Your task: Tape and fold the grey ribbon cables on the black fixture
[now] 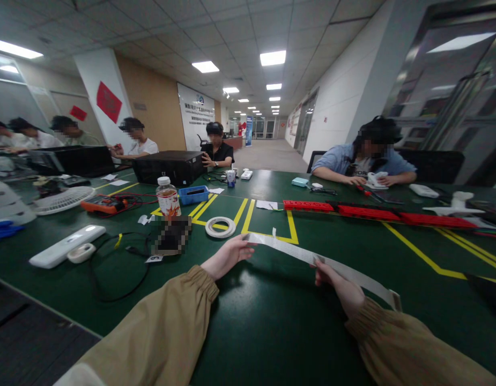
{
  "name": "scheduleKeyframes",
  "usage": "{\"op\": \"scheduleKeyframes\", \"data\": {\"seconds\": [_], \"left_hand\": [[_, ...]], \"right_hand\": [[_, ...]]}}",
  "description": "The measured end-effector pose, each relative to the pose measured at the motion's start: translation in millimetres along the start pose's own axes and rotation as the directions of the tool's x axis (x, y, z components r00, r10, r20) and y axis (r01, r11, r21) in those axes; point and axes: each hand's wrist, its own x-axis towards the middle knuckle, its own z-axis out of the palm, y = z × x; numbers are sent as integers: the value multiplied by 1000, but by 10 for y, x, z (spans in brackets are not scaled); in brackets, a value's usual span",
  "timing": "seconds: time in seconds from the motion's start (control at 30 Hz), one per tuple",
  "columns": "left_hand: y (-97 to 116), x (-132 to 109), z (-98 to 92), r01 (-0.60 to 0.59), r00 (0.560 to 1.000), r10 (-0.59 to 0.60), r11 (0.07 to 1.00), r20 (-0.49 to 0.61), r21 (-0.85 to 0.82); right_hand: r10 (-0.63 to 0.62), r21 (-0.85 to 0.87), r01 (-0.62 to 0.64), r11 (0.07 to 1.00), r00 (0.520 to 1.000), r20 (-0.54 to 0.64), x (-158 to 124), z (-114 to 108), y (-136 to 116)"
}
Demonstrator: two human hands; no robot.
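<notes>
A long, flat grey ribbon cable (288, 248) stretches in a shallow arc above the green table (248, 332). My left hand (230, 255) pinches it near its left end, between thumb and fingers. Around its middle, my right hand (339, 281) grips it with the thumb on top; some fingers are hidden. Past the right hand the strip runs down to a thicker pale end piece (394, 300). A roll of white tape (220, 227) lies flat just beyond my left hand.
At left lie a black cable (95, 276), a white oblong device (68, 246), an orange meter (105, 205), a bottle (168, 198) and a blue tray (193, 195). Red plastic strips (368, 213) line the right side. A person (364, 155) works across the table; others sit farther left.
</notes>
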Motion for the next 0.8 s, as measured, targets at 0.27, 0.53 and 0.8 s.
{"op": "scheduleKeyframes", "data": {"seconds": [0.27,0.53,0.8], "left_hand": [[-38,28,-13,-48,985,90,964,-149,263],[-34,0,33,-69,978,144,909,-153,412],[-32,5,20,-81,969,168,908,-181,410]], "right_hand": [[-75,41,74,996,997,27,10,19,-1],[-209,-22,208,978,976,-59,-75,28,-128],[-389,-170,373,912,918,-73,-126,51,-61]]}}
